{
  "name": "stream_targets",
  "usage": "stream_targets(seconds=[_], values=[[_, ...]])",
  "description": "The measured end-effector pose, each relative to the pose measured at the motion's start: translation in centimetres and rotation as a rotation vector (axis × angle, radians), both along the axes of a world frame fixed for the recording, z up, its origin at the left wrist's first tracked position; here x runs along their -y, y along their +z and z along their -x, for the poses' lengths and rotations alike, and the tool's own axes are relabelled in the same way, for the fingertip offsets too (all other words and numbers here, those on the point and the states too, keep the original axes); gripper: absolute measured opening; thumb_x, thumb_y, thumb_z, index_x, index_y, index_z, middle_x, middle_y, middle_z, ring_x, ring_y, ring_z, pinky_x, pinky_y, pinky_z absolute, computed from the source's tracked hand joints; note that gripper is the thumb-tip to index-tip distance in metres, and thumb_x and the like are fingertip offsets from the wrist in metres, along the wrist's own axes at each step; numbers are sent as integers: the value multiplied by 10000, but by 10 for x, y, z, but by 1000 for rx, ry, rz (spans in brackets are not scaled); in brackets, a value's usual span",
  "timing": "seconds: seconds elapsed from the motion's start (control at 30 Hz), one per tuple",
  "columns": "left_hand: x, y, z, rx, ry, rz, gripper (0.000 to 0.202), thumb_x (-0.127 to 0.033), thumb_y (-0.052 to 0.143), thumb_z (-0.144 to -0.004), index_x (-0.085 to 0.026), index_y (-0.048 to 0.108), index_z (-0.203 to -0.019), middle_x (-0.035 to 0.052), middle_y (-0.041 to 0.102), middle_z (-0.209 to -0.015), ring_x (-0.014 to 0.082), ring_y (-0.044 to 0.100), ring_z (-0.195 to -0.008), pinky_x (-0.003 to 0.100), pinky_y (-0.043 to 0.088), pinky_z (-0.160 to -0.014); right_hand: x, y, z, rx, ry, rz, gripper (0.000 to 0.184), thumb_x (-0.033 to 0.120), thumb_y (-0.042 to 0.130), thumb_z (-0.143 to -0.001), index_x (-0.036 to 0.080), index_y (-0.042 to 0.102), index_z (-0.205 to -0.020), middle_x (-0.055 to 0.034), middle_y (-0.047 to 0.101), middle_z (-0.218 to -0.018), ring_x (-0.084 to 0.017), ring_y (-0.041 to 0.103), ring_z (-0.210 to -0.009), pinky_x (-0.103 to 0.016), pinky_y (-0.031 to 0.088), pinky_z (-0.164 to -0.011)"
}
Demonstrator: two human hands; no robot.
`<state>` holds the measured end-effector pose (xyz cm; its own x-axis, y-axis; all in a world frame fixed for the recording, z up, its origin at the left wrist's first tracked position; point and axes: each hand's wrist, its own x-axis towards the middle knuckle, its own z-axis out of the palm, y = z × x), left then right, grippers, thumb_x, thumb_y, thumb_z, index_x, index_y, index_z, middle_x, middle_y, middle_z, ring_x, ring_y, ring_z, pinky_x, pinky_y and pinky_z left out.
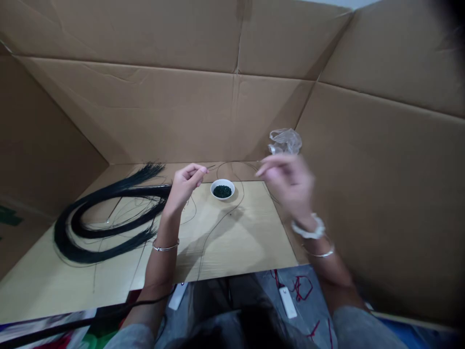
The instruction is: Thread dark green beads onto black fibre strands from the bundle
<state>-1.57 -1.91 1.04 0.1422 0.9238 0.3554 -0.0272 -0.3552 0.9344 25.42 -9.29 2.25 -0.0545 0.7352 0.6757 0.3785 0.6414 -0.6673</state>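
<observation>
My left hand (189,179) is closed in a pinch just left of a small white bowl (212,190). A short dark end of thin cord (211,167) sticks out from between its thumb and forefinger. Tiny dark green beads (222,192) lie in the bowl. On the right, my right hand (288,182) is raised beyond the bowl, and motion smears its fingers. A long thin dark cord (218,223) loops around the bowl, passes near the right fingertips and trails to the table's front edge.
Coiled bundles of black cord (67,228) lie on the left of the pale tabletop (250,242). Cardboard walls (163,111) stand behind and on both sides. A crumpled clear plastic bag (286,140) sits in the back right corner. Red string (300,288) lies below the table.
</observation>
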Motion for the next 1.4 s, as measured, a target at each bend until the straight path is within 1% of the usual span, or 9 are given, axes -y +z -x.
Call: stream_targets(seconds=[0.1,0.2,0.27,0.37,0.5,0.6,0.77,0.97,1.4], values=[[-1,-1,-1,-2,-8,3,187,-353,702,-900,-174,719,-846,-44,419,-566,75,325,-516,231,219,-492,-18,-81,19,284,53,418,101,153,655,-914,186,734,-968,-44,729,-928,-163,666,-823,-311,530,-802],[-2,-1,-2,-15,-9,8,201,-369,705,-899,-176,718,-845,-43,419,-567,78,326,-520,232,221,-496,-27,-155,34,330,2,556,115,85,675,-849,132,728,-940,-88,708,-934,-196,643,-857,-346,512,-843],[-2,-1,-3,-23,-10,12,210,-380,703,-900,-177,717,-846,-43,414,-569,80,328,-523,232,222,-497,-28,-183,39,306,-21,581,139,101,672,-853,140,723,-976,-104,697,-1016,-213,628,-954,-361,490,-913],[-1,-1,-4,-31,-13,21,219,-389,697,-901,-177,715,-848,-45,406,-573,82,321,-524,232,218,-496,-28,-198,41,225,-25,613,79,104,665,-854,158,718,-879,-93,687,-1013,-206,603,-966,-359,465,-943],[0,-2,-4,-46,-17,41,229,-402,693,-903,-177,714,-864,-45,403,-588,83,320,-531,232,208,-494,-39,-194,44,19,16,668,104,130,695,-820,165,688,-722,-62,699,-885,-183,597,-867,-348,472,-907],[-1,-3,-6,-64,-2,44,238,-408,688,-902,-175,711,-862,-45,396,-587,85,312,-527,234,198,-488,-56,-179,52,-208,92,710,135,298,705,-831,167,715,-798,-45,716,-825,-158,605,-762,-318,505,-796],[0,-3,-10,-79,9,17,239,-396,683,-902,-168,699,-834,-48,380,-579,84,292,-522,237,181,-476,-81,-114,73,-538,283,680,388,538,721,-790,192,735,-963,-44,750,-917,-113,642,-728,-262,544,-738],[7,-1,-6,-37,62,-28,247,-411,683,-915,-175,693,-840,-55,349,-576,83,268,-516,231,174,-461,-82,-45,90,-974,550,630,313,349,893,-675,194,748,-905,-9,766,-809,-79,688,-687,-172,560,-663],[29,13,-15,-27,94,-96,187,-357,719,-902,-179,708,-847,-54,420,-533,70,298,-466,221,188,-431,-69,-31,93,-960,618,569,247,324,889,-700,221,736,-864,21,759,-818,-78,693,-709,-189,606,-721]])
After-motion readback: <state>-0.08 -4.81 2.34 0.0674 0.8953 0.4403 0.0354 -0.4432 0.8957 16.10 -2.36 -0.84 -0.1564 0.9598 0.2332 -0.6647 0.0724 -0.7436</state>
